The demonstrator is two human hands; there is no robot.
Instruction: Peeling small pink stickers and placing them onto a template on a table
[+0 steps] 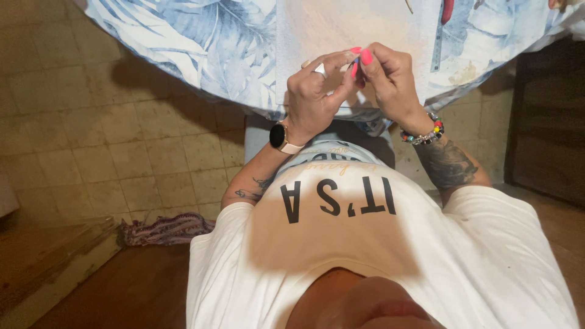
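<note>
My left hand [314, 97], with a watch on the wrist and a ring, and my right hand [390, 82], with pink nails and a beaded bracelet, meet fingertip to fingertip at the table's near edge. Together they pinch a small item [355, 62] that is too tiny to identify. Both hands hover over a pale sheet of fabric [341, 30] lying on the blue leaf-patterned tablecloth [207, 42].
A ruler [437, 42] and a red object [448, 9] lie on the table at the far right. A crumpled patterned cloth [164, 230] sits on the tiled floor at my left. A dark wooden door [548, 122] stands to the right.
</note>
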